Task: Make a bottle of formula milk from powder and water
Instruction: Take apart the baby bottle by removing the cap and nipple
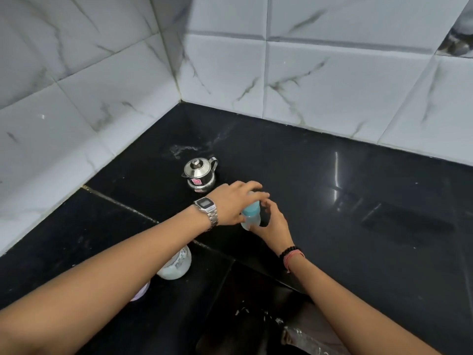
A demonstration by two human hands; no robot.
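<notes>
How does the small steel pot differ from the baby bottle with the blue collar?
The steel pot is shiny metal; the baby bottle is clear plastic with a blue collar. The pot stands free and lidded, while the left hand and right hand hold the bottle. Both stand upright on the black counter.

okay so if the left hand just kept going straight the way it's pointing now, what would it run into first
The left hand points rightward, its fingers curled over the cap of the baby bottle. Beyond the bottle, that line crosses only bare black counter, so it looks free up to the tiled wall, though depth is hard to judge.
</notes>
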